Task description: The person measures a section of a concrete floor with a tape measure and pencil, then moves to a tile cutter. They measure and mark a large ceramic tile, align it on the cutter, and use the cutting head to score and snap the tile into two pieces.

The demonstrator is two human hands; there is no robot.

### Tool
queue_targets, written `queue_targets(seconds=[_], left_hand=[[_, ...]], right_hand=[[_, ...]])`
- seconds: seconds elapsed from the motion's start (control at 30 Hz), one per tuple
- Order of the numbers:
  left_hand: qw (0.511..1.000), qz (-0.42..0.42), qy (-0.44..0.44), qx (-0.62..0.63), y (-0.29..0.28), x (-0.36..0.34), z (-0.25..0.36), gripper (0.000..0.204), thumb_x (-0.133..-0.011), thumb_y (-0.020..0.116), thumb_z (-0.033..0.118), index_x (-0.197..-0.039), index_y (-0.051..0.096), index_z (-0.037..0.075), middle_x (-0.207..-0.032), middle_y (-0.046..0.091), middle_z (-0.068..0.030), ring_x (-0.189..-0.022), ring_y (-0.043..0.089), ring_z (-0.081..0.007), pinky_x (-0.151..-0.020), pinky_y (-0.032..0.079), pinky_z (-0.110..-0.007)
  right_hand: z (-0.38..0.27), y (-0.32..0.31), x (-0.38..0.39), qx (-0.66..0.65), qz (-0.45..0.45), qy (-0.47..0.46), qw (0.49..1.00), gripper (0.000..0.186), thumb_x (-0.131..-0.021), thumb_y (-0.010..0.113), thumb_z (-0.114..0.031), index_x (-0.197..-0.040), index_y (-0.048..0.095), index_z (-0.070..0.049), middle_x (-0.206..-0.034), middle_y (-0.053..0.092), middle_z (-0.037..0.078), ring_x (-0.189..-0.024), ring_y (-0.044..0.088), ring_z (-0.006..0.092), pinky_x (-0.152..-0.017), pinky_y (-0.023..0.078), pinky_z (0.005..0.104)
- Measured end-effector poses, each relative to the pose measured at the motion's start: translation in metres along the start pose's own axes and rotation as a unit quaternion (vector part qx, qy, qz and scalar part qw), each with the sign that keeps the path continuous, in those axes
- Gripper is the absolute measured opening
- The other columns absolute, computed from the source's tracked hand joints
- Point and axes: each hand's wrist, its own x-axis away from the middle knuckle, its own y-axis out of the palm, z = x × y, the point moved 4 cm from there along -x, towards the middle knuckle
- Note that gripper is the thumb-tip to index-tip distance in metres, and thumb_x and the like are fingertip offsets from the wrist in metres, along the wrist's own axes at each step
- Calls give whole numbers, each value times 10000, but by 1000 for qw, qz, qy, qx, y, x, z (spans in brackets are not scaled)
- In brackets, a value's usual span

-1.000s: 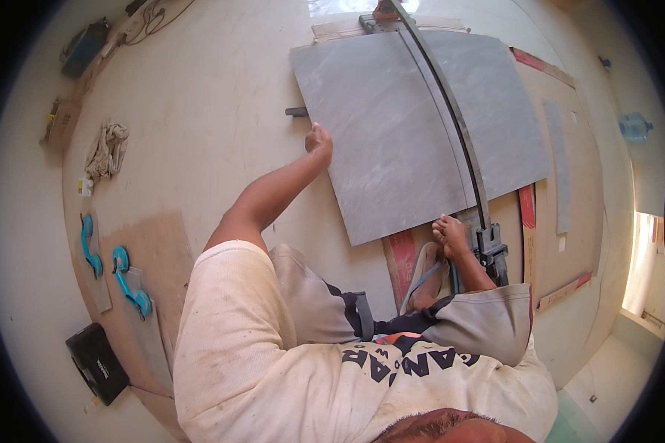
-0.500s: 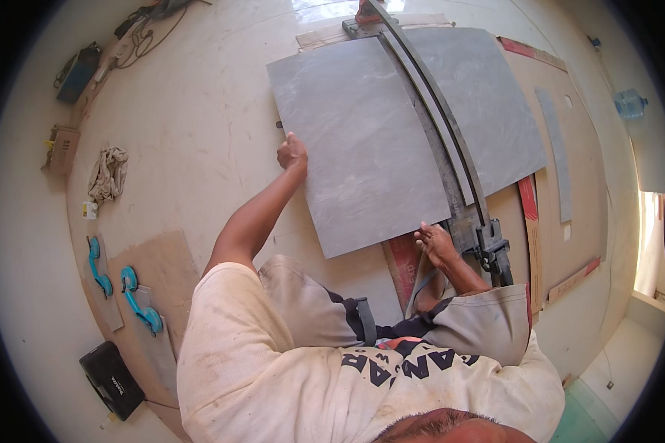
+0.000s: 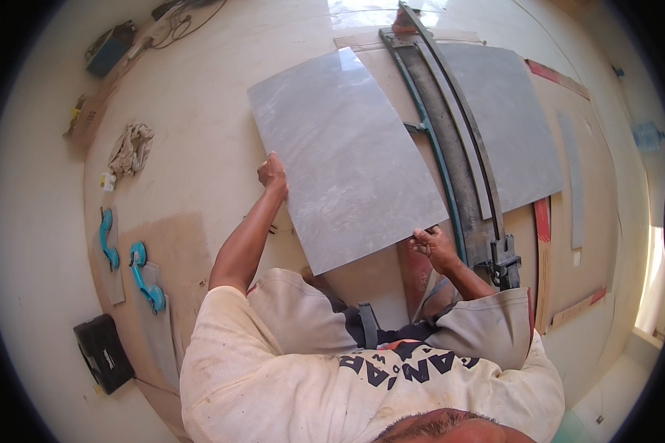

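Note:
Between my two hands is a large grey tile [image 3: 343, 159], held up and tilted, left of a long manual tile cutter [image 3: 462, 140]. My left hand [image 3: 273, 173] grips the tile's left edge, thumb on top. At the near right corner, my right hand [image 3: 434, 247] pinches the tile's edge. The cutter's dark base and green side bar show beside the tile, with its rail running from far to near. Another grey tile piece [image 3: 506, 125] lies to the right of the rail, partly under it.
Flattened cardboard [image 3: 595, 214] with a narrow grey strip [image 3: 571, 177] lies at the right. On the left are two blue suction lifters [image 3: 148, 279], a black case [image 3: 105, 353], a crumpled rag [image 3: 131, 148] and a blue box-shaped device [image 3: 111, 48]. A water jug [image 3: 648, 136] stands far right.
The left tile has come off the cutter's base, shifting left and tilting up in both my hands. The cutter's green side bar is now uncovered. The right piece stays by the rail.

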Motion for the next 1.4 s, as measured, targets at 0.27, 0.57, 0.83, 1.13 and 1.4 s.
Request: queue_targets(seconds=[0.27,0.57,0.83,1.13,1.4], left_hand=[[996,77,40,7,-84,-23,31,429,-749,527,321,-779,612,-99,-860,641,-235,-818,618,-329,-739,459,-424],[982,175,-39,64,-168,-48,19,430,-731,545,263,-900,584,-131,-978,624,-252,-905,603,-330,-785,461,-416],[974,198,-76,79,-213,-74,14,452,-732,548,259,-948,556,-137,-1048,601,-255,-962,583,-324,-829,449,-405],[972,203,-72,94,-237,-111,1,468,-737,561,287,-943,559,-133,-1062,602,-246,-961,579,-316,-842,446,-398],[965,217,-80,125,-247,-147,-10,580,-747,605,337,-1074,548,-138,-1186,551,-263,-1100,536,-343,-924,415,-392]], right_hand=[[-22,76,-30,90,-66,15,994,248,-883,611,-198,-980,513,9,-902,607,91,-792,604,141,-689,508,259],[-29,150,-69,108,-126,40,985,250,-881,602,-178,-991,488,15,-912,600,87,-782,594,126,-675,500,238],[-22,195,-105,129,-164,51,977,300,-858,620,-193,-1004,493,37,-949,606,123,-830,597,148,-716,506,267],[-29,238,-127,164,-162,63,971,276,-854,608,-171,-997,498,38,-938,602,112,-826,605,152,-717,507,261],[-39,265,-152,188,-178,59,964,302,-857,606,-173,-998,499,72,-962,610,140,-844,615,170,-740,519,269]])
